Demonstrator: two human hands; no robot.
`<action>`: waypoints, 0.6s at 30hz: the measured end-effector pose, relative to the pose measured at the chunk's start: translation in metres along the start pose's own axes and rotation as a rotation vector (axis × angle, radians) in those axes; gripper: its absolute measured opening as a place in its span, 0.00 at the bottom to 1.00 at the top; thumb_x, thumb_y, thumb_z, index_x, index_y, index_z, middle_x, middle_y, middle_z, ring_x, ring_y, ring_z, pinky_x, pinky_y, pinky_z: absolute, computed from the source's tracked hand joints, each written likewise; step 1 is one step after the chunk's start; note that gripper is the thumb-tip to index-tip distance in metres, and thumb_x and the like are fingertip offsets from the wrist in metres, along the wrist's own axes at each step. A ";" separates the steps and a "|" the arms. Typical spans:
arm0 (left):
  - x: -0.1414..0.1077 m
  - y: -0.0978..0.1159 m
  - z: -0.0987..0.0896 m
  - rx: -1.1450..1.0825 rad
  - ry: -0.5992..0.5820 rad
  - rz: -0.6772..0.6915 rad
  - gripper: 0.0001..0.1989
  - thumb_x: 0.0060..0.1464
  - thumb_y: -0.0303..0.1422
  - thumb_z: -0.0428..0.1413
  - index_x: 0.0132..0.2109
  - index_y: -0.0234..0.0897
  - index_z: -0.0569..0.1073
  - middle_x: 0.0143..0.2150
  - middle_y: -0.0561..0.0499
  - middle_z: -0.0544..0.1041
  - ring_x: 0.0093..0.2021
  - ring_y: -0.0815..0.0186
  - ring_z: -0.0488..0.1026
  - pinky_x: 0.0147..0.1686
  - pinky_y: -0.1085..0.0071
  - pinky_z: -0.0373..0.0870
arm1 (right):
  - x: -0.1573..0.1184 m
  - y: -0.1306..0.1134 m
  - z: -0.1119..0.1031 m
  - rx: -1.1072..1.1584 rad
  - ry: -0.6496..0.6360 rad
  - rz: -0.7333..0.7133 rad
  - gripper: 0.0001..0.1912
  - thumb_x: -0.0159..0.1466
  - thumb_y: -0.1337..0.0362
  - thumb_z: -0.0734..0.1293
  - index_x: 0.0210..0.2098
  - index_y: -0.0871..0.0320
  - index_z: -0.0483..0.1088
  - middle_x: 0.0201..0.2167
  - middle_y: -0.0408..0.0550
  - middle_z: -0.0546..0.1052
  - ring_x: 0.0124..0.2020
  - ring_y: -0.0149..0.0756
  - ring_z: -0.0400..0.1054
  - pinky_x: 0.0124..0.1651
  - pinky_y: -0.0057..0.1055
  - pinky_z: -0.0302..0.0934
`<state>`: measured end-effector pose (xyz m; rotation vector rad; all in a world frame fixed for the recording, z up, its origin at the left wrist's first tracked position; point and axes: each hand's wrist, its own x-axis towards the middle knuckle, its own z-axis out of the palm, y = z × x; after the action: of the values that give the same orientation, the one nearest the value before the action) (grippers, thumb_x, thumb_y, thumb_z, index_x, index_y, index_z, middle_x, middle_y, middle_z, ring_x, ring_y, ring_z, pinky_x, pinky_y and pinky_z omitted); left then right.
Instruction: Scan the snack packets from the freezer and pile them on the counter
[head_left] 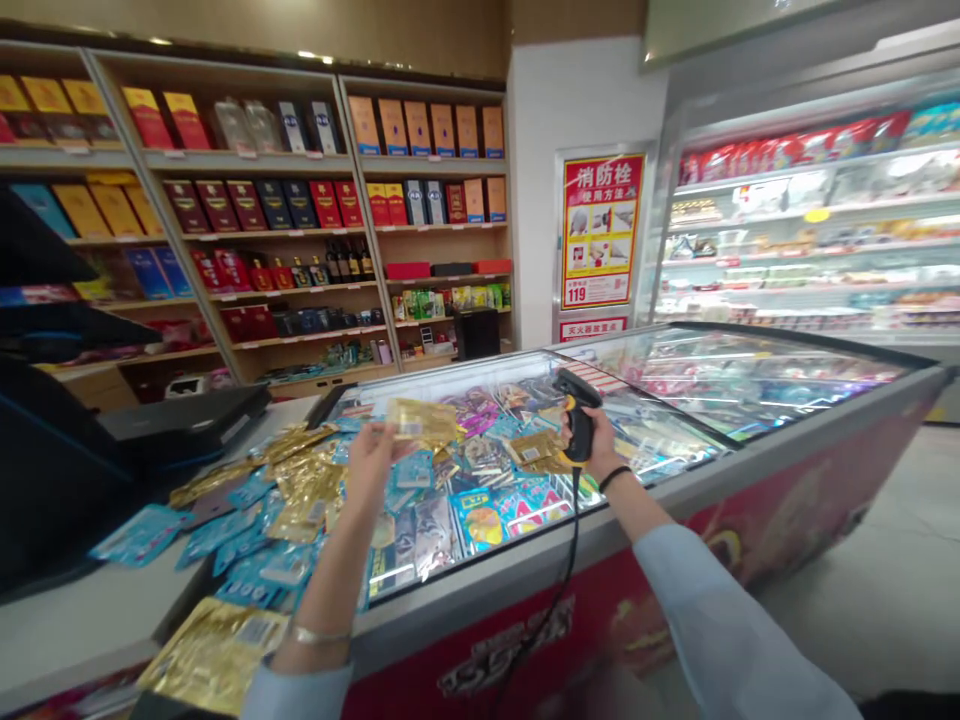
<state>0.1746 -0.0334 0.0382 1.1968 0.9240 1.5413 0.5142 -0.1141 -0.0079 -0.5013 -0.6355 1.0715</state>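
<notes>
My left hand (373,450) pinches the end of a gold packet (421,420), held above the freezer's glass lid. My right hand (594,440) is wrapped round a black and yellow barcode scanner (579,415), its cable hanging down in front of the freezer. Beside the scanner, a gold packet (536,452) lies on the glass. To the left of my left hand is a pile of gold packets (304,480) and blue packets (259,575), spread over the counter edge and the freezer. A larger gold packet (214,650) lies nearer to me at the lower left.
The freezer (675,510) runs from the middle to the right. A counter (67,640) with dark equipment (60,450) stands at the left. Shelves of boxes and bottles (289,240) line the back wall, and a lit refrigerated display (810,230) stands at the right.
</notes>
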 end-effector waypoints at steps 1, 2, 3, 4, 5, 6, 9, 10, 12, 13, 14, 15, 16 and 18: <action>-0.009 -0.009 0.022 -0.015 -0.082 -0.095 0.11 0.51 0.33 0.60 0.33 0.38 0.63 0.22 0.55 0.74 0.25 0.64 0.78 0.35 0.63 0.79 | -0.001 -0.008 -0.016 0.007 0.037 -0.014 0.12 0.51 0.59 0.63 0.33 0.58 0.69 0.21 0.42 0.71 0.15 0.29 0.61 0.15 0.24 0.55; -0.017 -0.018 0.043 -0.035 -0.147 -0.170 0.11 0.52 0.31 0.59 0.32 0.38 0.63 0.22 0.55 0.74 0.25 0.64 0.78 0.35 0.63 0.79 | -0.003 -0.015 -0.030 0.023 0.072 -0.033 0.12 0.51 0.59 0.63 0.33 0.58 0.69 0.21 0.41 0.70 0.15 0.29 0.61 0.15 0.24 0.56; -0.023 -0.027 0.063 -0.060 -0.196 -0.239 0.11 0.52 0.30 0.60 0.31 0.38 0.62 0.22 0.54 0.75 0.25 0.64 0.78 0.36 0.64 0.79 | -0.004 -0.021 -0.041 0.046 0.098 -0.058 0.12 0.51 0.60 0.64 0.33 0.58 0.69 0.21 0.41 0.70 0.15 0.28 0.60 0.15 0.24 0.56; -0.028 -0.036 0.081 -0.090 -0.245 -0.300 0.12 0.52 0.29 0.60 0.31 0.38 0.62 0.23 0.54 0.75 0.26 0.64 0.78 0.36 0.64 0.79 | -0.004 -0.026 -0.050 0.066 0.116 -0.077 0.12 0.50 0.60 0.64 0.33 0.58 0.69 0.21 0.41 0.70 0.15 0.28 0.61 0.15 0.24 0.57; -0.031 -0.044 0.097 -0.119 -0.282 -0.349 0.12 0.52 0.28 0.60 0.31 0.38 0.62 0.23 0.54 0.75 0.27 0.64 0.78 0.37 0.64 0.79 | -0.004 -0.030 -0.057 0.082 0.132 -0.093 0.12 0.50 0.60 0.64 0.33 0.58 0.68 0.21 0.41 0.70 0.15 0.28 0.61 0.16 0.24 0.57; -0.032 -0.052 0.111 -0.142 -0.312 -0.387 0.12 0.52 0.28 0.60 0.31 0.38 0.62 0.23 0.53 0.76 0.28 0.64 0.79 0.39 0.64 0.79 | -0.004 -0.033 -0.062 0.092 0.145 -0.100 0.12 0.50 0.60 0.65 0.33 0.58 0.68 0.21 0.41 0.70 0.15 0.27 0.61 0.16 0.24 0.57; -0.027 -0.072 0.141 -0.135 -0.380 -0.410 0.12 0.52 0.29 0.60 0.31 0.38 0.62 0.26 0.50 0.77 0.31 0.63 0.79 0.43 0.62 0.78 | 0.001 -0.036 -0.070 0.080 0.191 -0.084 0.11 0.50 0.60 0.65 0.32 0.58 0.67 0.20 0.41 0.70 0.15 0.27 0.61 0.16 0.23 0.56; -0.024 -0.079 0.147 -0.088 -0.389 -0.374 0.10 0.53 0.30 0.59 0.33 0.38 0.63 0.28 0.49 0.78 0.33 0.61 0.80 0.45 0.60 0.77 | 0.003 -0.035 -0.072 0.066 0.208 -0.076 0.11 0.49 0.60 0.65 0.31 0.58 0.67 0.19 0.41 0.70 0.15 0.27 0.61 0.16 0.23 0.56; -0.019 -0.091 0.154 0.093 -0.368 -0.191 0.09 0.53 0.32 0.58 0.38 0.37 0.65 0.36 0.44 0.79 0.41 0.56 0.79 0.49 0.54 0.74 | 0.006 -0.032 -0.075 0.036 0.238 -0.063 0.11 0.49 0.59 0.65 0.30 0.58 0.67 0.19 0.41 0.70 0.15 0.28 0.61 0.17 0.23 0.56; -0.017 -0.097 0.155 0.215 -0.348 -0.044 0.11 0.52 0.33 0.58 0.41 0.37 0.66 0.42 0.42 0.79 0.47 0.54 0.77 0.53 0.51 0.71 | 0.007 -0.030 -0.076 0.027 0.248 -0.054 0.11 0.49 0.59 0.65 0.30 0.58 0.67 0.18 0.41 0.70 0.15 0.28 0.61 0.17 0.23 0.56; -0.016 -0.104 0.154 0.342 -0.327 0.120 0.14 0.51 0.35 0.58 0.45 0.37 0.67 0.48 0.40 0.77 0.54 0.51 0.73 0.57 0.48 0.67 | 0.007 -0.028 -0.076 0.023 0.256 -0.043 0.11 0.49 0.58 0.65 0.29 0.58 0.67 0.18 0.41 0.70 0.15 0.28 0.61 0.17 0.23 0.56; -0.015 -0.111 0.153 0.462 -0.321 0.279 0.18 0.49 0.36 0.59 0.47 0.37 0.68 0.54 0.39 0.74 0.59 0.50 0.68 0.61 0.47 0.61 | 0.007 -0.026 -0.076 0.018 0.260 -0.028 0.11 0.49 0.58 0.65 0.29 0.58 0.68 0.18 0.41 0.69 0.16 0.28 0.61 0.17 0.23 0.56; -0.015 -0.118 0.151 0.565 -0.330 0.410 0.20 0.49 0.38 0.59 0.49 0.38 0.69 0.58 0.40 0.72 0.63 0.49 0.63 0.64 0.48 0.56 | 0.007 -0.025 -0.076 0.010 0.259 -0.012 0.11 0.49 0.58 0.65 0.28 0.58 0.68 0.18 0.42 0.69 0.16 0.28 0.61 0.17 0.23 0.55; -0.015 -0.131 0.147 0.732 -0.383 0.528 0.20 0.50 0.42 0.57 0.49 0.39 0.72 0.61 0.42 0.70 0.66 0.50 0.59 0.66 0.50 0.52 | 0.007 -0.023 -0.074 -0.023 0.256 0.014 0.11 0.49 0.57 0.65 0.27 0.58 0.68 0.18 0.42 0.69 0.15 0.28 0.60 0.17 0.23 0.55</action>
<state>0.3484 -0.0108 -0.0537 2.3172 0.9839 1.2974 0.5820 -0.1224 -0.0446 -0.6521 -0.4196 0.9938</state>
